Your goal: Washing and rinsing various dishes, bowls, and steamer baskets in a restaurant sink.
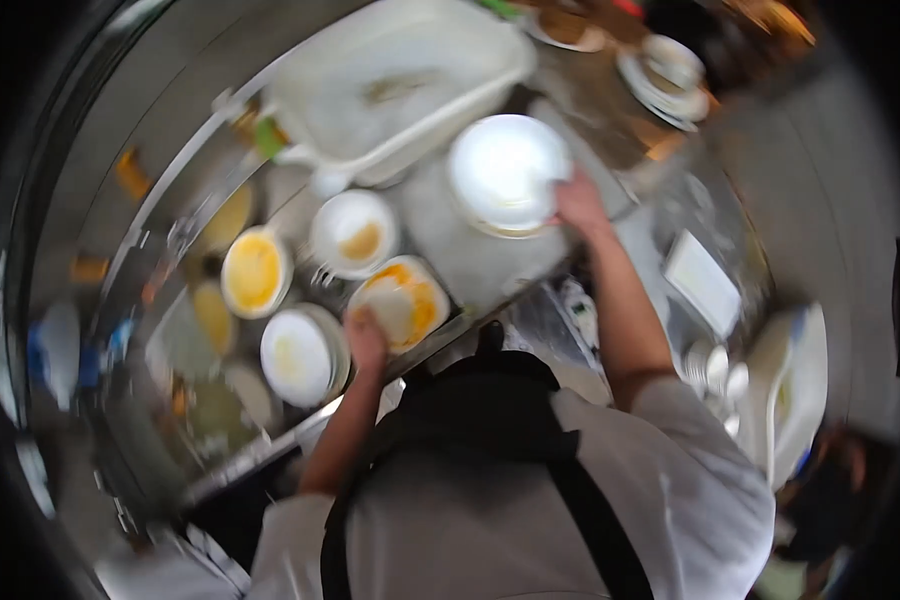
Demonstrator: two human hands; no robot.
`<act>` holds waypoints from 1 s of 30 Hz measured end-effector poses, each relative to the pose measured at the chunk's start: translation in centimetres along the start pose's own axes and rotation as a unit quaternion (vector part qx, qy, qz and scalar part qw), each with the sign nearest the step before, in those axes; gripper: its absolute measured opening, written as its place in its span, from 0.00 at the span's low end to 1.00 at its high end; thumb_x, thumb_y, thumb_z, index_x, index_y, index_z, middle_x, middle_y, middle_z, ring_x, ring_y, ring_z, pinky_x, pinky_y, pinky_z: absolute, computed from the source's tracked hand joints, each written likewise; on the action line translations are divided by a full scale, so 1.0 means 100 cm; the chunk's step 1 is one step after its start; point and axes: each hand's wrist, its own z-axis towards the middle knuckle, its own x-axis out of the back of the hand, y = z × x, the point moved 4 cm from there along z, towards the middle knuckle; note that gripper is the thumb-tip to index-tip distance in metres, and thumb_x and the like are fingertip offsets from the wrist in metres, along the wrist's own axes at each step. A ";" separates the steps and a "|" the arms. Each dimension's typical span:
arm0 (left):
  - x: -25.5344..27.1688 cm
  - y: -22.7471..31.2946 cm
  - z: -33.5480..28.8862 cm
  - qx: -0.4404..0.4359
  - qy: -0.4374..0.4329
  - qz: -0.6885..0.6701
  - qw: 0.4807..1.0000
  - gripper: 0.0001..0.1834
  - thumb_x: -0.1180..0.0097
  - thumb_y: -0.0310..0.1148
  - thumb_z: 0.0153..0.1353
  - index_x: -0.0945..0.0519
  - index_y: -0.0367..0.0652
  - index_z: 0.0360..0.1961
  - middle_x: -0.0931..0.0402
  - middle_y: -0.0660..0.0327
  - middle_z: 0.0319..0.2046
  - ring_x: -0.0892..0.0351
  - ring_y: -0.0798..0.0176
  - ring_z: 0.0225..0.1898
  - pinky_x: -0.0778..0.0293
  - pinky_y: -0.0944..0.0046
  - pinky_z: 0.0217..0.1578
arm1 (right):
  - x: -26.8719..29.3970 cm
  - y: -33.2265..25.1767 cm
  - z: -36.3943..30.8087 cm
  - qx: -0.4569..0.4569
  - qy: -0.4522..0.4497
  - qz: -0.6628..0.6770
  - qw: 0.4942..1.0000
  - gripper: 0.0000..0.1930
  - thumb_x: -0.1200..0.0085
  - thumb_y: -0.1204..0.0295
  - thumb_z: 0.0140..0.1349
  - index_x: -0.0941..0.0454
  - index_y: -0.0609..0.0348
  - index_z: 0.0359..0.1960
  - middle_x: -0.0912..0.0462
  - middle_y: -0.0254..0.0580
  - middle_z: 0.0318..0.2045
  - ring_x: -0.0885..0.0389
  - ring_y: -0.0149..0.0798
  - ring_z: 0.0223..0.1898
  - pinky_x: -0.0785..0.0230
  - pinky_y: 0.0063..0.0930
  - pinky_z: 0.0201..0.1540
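My left hand (367,342) grips the near left rim of a squarish white dish (407,303) smeared with orange-yellow food remains. Farther to the right, my right hand (578,203) is closed on the right edge of a round white plate (508,172), with what looks like another rim beneath it. Both hands are over the metal counter (465,262). Beside the left hand stands a stack of white plates (298,357). Beyond the dish sits a white bowl (354,234) with a brown residue, and left of it a bowl (255,272) with yellow contents. Motion blurs the picture.
A large white tub (395,90) stands at the far side of the counter. Stacked crockery (667,85) is at the far right. To my right are a white rectangular dish (703,283), several cups (715,375) and another white tub (795,395).
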 end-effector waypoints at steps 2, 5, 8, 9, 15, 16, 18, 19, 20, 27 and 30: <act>-0.020 -0.016 0.016 -0.130 -0.115 0.281 0.944 0.23 0.51 0.44 0.72 0.26 0.35 0.57 0.28 0.44 0.53 0.33 0.36 0.59 0.35 0.32 0.54 | -0.001 -0.037 -0.022 0.047 0.018 -0.006 0.999 0.23 0.54 0.74 0.64 0.30 0.63 0.62 0.14 0.49 0.37 0.15 0.39 0.23 0.24 0.28 0.20; -0.008 0.019 -0.012 -0.150 0.075 0.158 0.973 0.32 0.47 0.50 0.70 0.29 0.37 0.65 0.36 0.40 0.61 0.37 0.34 0.64 0.39 0.33 0.63 | -0.009 -0.066 -0.048 0.090 -0.019 0.129 0.987 0.24 0.54 0.76 0.65 0.33 0.63 0.64 0.15 0.48 0.40 0.15 0.39 0.24 0.23 0.24 0.20; 0.034 0.052 -0.020 -0.032 -0.035 0.178 0.983 0.36 0.46 0.52 0.71 0.34 0.38 0.70 0.38 0.39 0.65 0.40 0.35 0.67 0.42 0.41 0.69 | -0.031 -0.084 -0.077 0.065 -0.071 0.177 0.979 0.25 0.55 0.77 0.65 0.35 0.65 0.65 0.17 0.52 0.46 0.14 0.39 0.28 0.19 0.25 0.21; 0.050 0.044 -0.006 -0.052 0.015 0.104 0.993 0.39 0.46 0.55 0.70 0.37 0.42 0.73 0.38 0.41 0.67 0.39 0.37 0.67 0.42 0.40 0.69 | -0.045 -0.088 -0.088 -0.001 -0.148 0.177 0.973 0.25 0.54 0.76 0.65 0.36 0.65 0.66 0.18 0.53 0.48 0.13 0.40 0.31 0.19 0.26 0.21; 0.121 0.119 -0.002 0.134 -0.268 -0.592 0.748 0.36 0.43 0.53 0.68 0.31 0.37 0.67 0.30 0.51 0.65 0.31 0.50 0.66 0.35 0.50 0.67 | -0.192 -0.074 -0.154 -0.067 -0.305 0.114 0.943 0.33 0.51 0.74 0.68 0.48 0.57 0.74 0.21 0.53 0.52 0.13 0.42 0.34 0.17 0.30 0.25; 0.134 0.105 0.007 0.154 -0.234 -0.527 0.802 0.33 0.45 0.44 0.67 0.31 0.32 0.66 0.26 0.50 0.62 0.28 0.50 0.64 0.32 0.49 0.65 | -0.223 -0.082 -0.165 -0.043 -0.367 0.102 0.923 0.35 0.51 0.74 0.68 0.50 0.55 0.75 0.21 0.52 0.52 0.13 0.41 0.35 0.17 0.31 0.27; 0.155 0.006 0.048 0.088 -0.208 -0.534 0.815 0.32 0.49 0.33 0.60 0.32 0.28 0.65 0.25 0.47 0.59 0.25 0.48 0.61 0.29 0.47 0.63 | -0.276 -0.092 -0.183 -0.069 -0.425 0.120 0.894 0.35 0.47 0.69 0.70 0.48 0.52 0.76 0.23 0.47 0.54 0.15 0.38 0.41 0.17 0.31 0.36; 0.168 -0.024 0.058 0.130 -0.166 -0.553 0.806 0.33 0.51 0.31 0.57 0.32 0.28 0.65 0.25 0.45 0.59 0.25 0.47 0.61 0.29 0.47 0.63 | -0.299 -0.088 -0.187 -0.099 -0.458 0.157 0.870 0.36 0.45 0.66 0.71 0.48 0.51 0.77 0.24 0.43 0.56 0.18 0.36 0.44 0.18 0.32 0.40; 0.180 -0.044 0.068 0.171 -0.124 -0.569 0.795 0.34 0.54 0.28 0.54 0.33 0.27 0.65 0.26 0.44 0.59 0.25 0.45 0.61 0.29 0.47 0.64 | -0.324 -0.080 -0.190 -0.127 -0.488 0.194 0.841 0.37 0.44 0.63 0.71 0.49 0.50 0.78 0.25 0.40 0.58 0.20 0.35 0.47 0.20 0.32 0.45; 0.239 -0.088 0.154 0.212 -0.041 -0.499 0.840 0.17 0.56 0.22 0.60 0.32 0.22 0.50 0.28 0.40 0.55 0.23 0.37 0.56 0.14 0.41 0.49 | -0.461 0.030 -0.167 -0.422 -0.108 0.392 0.811 0.27 0.40 0.52 0.68 0.31 0.43 0.64 0.26 0.34 0.57 0.25 0.41 0.52 0.24 0.41 0.51; 0.239 -0.123 0.191 0.192 -0.082 -0.482 0.851 0.28 0.58 0.23 0.56 0.34 0.29 0.60 0.28 0.44 0.56 0.19 0.39 0.49 0.13 0.42 0.42 | -0.497 0.043 -0.128 -0.452 0.138 0.473 0.744 0.25 0.41 0.49 0.67 0.29 0.42 0.61 0.26 0.33 0.57 0.25 0.42 0.51 0.25 0.40 0.47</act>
